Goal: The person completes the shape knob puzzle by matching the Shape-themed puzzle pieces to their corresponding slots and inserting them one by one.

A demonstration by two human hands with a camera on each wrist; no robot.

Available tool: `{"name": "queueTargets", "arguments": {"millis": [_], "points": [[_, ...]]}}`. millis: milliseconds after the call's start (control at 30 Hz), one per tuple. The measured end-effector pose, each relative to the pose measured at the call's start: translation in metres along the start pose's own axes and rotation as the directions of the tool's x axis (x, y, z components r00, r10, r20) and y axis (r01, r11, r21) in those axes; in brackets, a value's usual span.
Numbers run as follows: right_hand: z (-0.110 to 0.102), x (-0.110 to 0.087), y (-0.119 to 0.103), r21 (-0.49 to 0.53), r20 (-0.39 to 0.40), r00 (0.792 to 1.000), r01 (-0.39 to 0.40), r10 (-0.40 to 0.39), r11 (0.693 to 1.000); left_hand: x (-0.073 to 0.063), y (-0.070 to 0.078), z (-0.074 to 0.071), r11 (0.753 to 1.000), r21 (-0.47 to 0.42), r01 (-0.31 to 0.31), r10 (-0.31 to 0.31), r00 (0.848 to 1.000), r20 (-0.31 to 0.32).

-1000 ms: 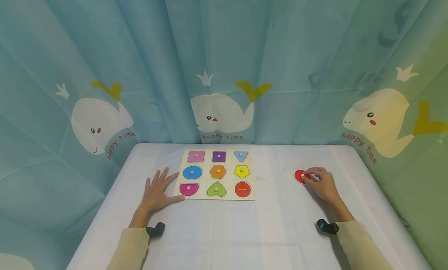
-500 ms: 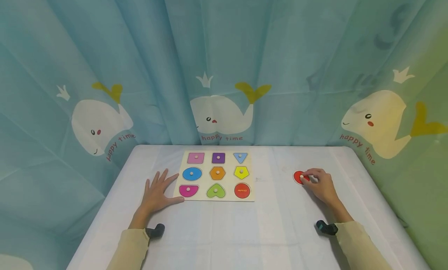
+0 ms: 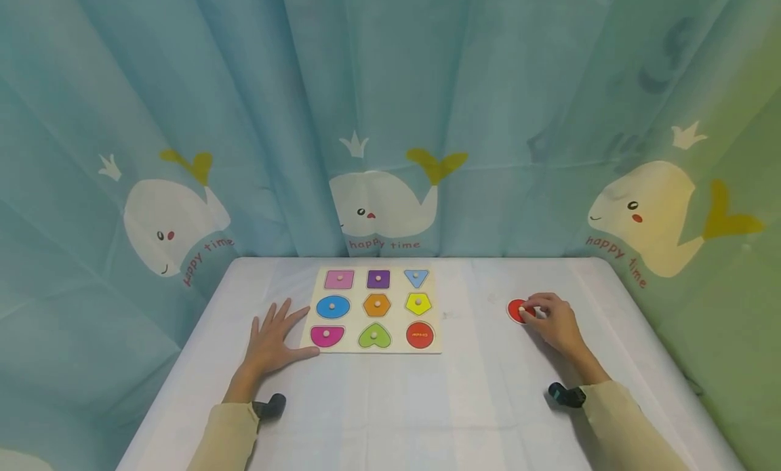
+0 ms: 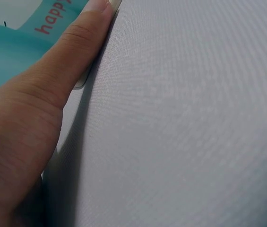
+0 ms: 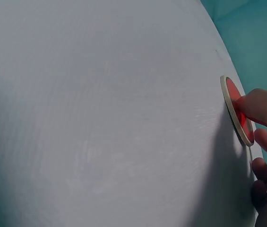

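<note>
On the right of the table, my right hand (image 3: 556, 325) pinches the knob of a red round puzzle piece (image 3: 515, 310) between thumb and fingers. The right wrist view shows this piece (image 5: 229, 97) close over the white cloth, its pale rim visible and a shadow beside it. My left hand (image 3: 268, 345) lies with fingers spread at the left side of a wooden peg puzzle board (image 3: 396, 320). Its thumb (image 4: 76, 42) and index fingertip are right at the board's edge. Colourful knobbed shapes sit in the board; a red round spot (image 3: 419, 335) marked "Circular" shows no knob.
A white cloth (image 3: 403, 417) covers the table. Behind and beside it hangs a blue-green curtain (image 3: 506, 118) printed with whales. A dark wrist camera (image 3: 270, 406) sits on the left wrist, another wrist camera (image 3: 566, 395) on the right.
The head view has shifted slightly, so the whole scene sits a little lower and further left. Both hands, the board and the red piece keep their places relative to one another.
</note>
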State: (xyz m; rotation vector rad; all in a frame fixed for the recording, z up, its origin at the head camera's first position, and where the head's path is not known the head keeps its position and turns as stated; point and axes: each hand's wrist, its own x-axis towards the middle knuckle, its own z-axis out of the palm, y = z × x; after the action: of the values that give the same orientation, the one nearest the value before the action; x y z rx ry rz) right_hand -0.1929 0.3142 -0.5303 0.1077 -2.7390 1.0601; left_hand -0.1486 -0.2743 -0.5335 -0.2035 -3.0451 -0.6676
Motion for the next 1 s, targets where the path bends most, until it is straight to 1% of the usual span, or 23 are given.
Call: {"name": "queueTargets", "arguments": {"millis": [200,433,667,833,1000], "points": [[0.0,0.002,-0.009,0.008,-0.009,0.999,0.04,-0.04,0.999,-0.001,-0.002,0.002,1.0,0.005,0.006,-0.006,1.0,0.002],[0.003,0.006,-0.031,0.048,-0.014,0.998,0.062,-0.062,0.997,-0.001,-0.003,0.004,1.0,0.009,0.0,0.0,1.0,-0.005],[0.013,0.01,-0.05,0.065,-0.029,0.993,0.116,-0.115,0.991,-0.002,-0.003,0.004,1.0,0.009,-0.004,0.004,1.0,-0.011],[0.022,0.011,-0.064,0.123,-0.032,0.986,0.167,-0.164,0.978,-0.001,-0.003,0.003,1.0,0.004,-0.001,0.001,1.0,-0.009],[0.033,0.013,-0.077,0.167,-0.007,0.983,0.182,-0.184,0.969,0.0,-0.003,0.001,1.0,0.007,0.004,-0.004,1.0,0.0]]}}
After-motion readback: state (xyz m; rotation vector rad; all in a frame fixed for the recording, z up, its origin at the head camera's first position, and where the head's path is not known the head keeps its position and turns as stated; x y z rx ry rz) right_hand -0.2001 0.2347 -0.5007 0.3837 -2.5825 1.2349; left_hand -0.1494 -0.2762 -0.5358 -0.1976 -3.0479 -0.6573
